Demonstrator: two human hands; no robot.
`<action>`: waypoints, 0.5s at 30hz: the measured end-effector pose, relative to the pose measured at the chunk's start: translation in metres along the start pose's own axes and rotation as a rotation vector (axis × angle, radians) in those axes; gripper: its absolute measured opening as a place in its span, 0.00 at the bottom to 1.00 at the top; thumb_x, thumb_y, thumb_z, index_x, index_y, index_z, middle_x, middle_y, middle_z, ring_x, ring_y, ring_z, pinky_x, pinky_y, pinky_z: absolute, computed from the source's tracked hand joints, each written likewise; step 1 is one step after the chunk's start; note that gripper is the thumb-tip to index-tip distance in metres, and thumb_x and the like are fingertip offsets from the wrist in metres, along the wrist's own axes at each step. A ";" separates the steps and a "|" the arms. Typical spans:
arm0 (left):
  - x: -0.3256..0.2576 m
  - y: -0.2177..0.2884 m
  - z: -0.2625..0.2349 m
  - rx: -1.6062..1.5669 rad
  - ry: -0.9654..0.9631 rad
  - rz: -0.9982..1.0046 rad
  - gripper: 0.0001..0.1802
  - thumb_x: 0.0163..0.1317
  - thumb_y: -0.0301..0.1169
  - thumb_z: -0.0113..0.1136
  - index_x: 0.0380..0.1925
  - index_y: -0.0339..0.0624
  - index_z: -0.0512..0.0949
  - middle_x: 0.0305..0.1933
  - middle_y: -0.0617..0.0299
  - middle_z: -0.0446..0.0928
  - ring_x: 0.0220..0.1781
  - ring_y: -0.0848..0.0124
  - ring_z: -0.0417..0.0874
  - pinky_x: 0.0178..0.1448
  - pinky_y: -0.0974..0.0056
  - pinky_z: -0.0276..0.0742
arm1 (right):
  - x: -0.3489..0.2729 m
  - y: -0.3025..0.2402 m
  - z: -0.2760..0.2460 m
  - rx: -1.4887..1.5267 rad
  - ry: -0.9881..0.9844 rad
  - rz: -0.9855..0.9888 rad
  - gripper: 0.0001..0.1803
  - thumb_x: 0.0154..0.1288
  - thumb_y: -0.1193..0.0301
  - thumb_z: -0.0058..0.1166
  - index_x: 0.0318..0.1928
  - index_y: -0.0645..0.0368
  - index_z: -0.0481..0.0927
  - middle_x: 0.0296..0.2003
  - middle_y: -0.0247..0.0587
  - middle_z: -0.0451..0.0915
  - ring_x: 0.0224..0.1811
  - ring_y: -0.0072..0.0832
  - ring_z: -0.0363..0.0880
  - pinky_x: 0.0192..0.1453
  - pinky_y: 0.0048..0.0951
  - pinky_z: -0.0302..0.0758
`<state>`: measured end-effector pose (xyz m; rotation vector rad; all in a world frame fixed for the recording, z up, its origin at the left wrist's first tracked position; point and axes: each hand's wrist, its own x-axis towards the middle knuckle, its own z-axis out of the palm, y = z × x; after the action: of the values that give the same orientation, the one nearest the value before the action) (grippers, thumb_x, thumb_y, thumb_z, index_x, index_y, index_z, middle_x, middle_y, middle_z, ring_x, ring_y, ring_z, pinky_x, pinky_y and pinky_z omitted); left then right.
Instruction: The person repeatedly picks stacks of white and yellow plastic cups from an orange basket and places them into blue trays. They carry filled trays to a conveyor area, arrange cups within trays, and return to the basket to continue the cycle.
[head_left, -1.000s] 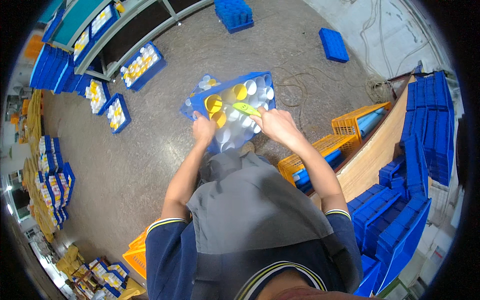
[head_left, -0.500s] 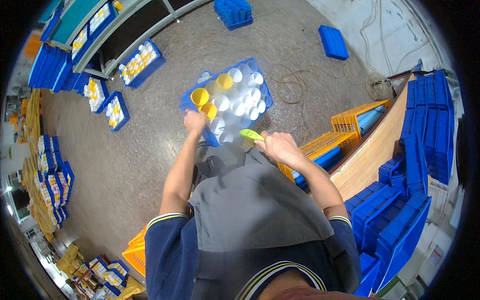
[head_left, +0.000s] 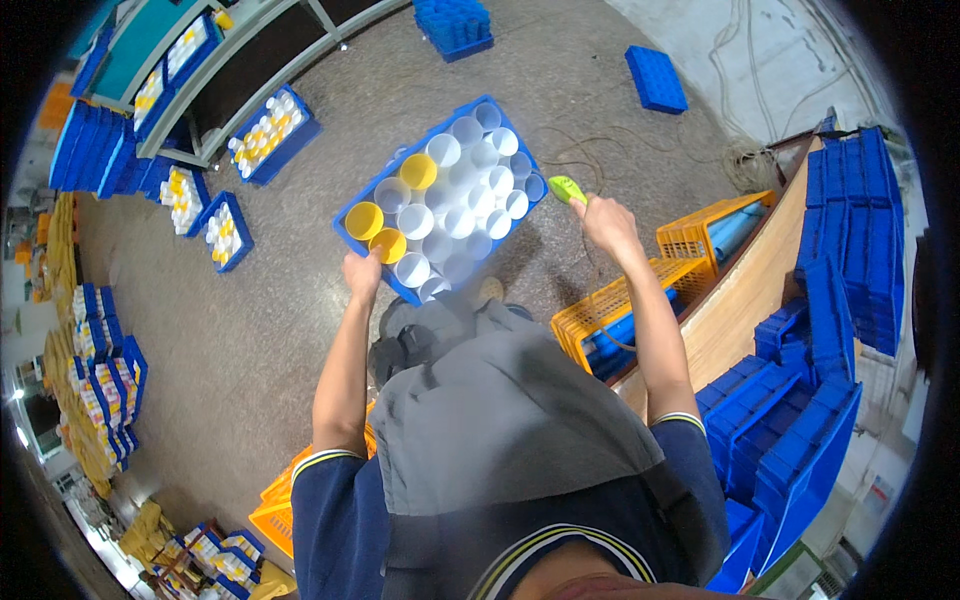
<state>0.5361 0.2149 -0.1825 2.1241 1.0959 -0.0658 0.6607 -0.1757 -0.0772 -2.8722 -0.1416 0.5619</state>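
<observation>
A blue tray (head_left: 408,290), filled with open-topped white tubes (head_left: 440,245) and a few yellow tubes (head_left: 388,245), is in front of me, set at a slant. My left hand (head_left: 362,274) grips its near left edge beside the yellow tubes; the fingers under the rim are hidden. Just off the tray's right corner, my right hand (head_left: 608,225) is closed around a bright green tool (head_left: 566,190). Only the tool's rounded green end shows clearly, so its exact kind cannot be told.
Yellow crates (head_left: 630,300) holding blue pieces stand at my right, beside a wooden board (head_left: 745,290) and stacked blue trays (head_left: 850,240). More filled trays (head_left: 270,135) lie at far left. A thin hose (head_left: 600,150) loops over the floor beyond my right hand.
My right hand has moved away from me and to the right with the green tool, from the tray's near side to its right corner. The left hand and tray have shifted slightly left.
</observation>
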 end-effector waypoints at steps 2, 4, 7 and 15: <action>-0.002 -0.003 -0.004 -0.067 -0.012 0.005 0.18 0.55 0.37 0.65 0.40 0.33 0.84 0.37 0.45 0.85 0.40 0.53 0.87 0.46 0.54 0.78 | 0.013 0.009 -0.004 -0.009 -0.037 0.031 0.27 0.74 0.50 0.41 0.47 0.62 0.81 0.40 0.58 0.83 0.46 0.53 0.82 0.50 0.51 0.76; -0.002 -0.008 -0.007 -0.089 -0.053 -0.023 0.17 0.56 0.36 0.65 0.40 0.34 0.83 0.37 0.47 0.85 0.40 0.54 0.87 0.45 0.55 0.78 | 0.021 0.018 -0.007 0.000 -0.047 0.028 0.27 0.74 0.50 0.41 0.47 0.63 0.81 0.42 0.58 0.83 0.48 0.53 0.82 0.51 0.51 0.76; -0.002 -0.016 -0.011 -0.248 -0.086 -0.016 0.15 0.59 0.33 0.64 0.38 0.29 0.82 0.33 0.52 0.84 0.33 0.63 0.85 0.38 0.58 0.78 | 0.024 0.031 -0.009 -0.058 -0.177 0.086 0.28 0.74 0.49 0.40 0.49 0.61 0.81 0.44 0.58 0.83 0.51 0.52 0.81 0.54 0.50 0.75; 0.007 -0.034 -0.010 -0.437 -0.136 -0.048 0.14 0.62 0.32 0.62 0.42 0.32 0.81 0.36 0.59 0.83 0.30 0.70 0.82 0.30 0.65 0.76 | 0.015 0.043 -0.002 0.040 -0.312 0.074 0.30 0.74 0.48 0.38 0.47 0.62 0.81 0.41 0.56 0.84 0.48 0.51 0.82 0.52 0.49 0.75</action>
<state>0.5137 0.2382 -0.1975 1.6788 0.9780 0.0073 0.6773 -0.2162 -0.0901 -2.7407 -0.0716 1.0129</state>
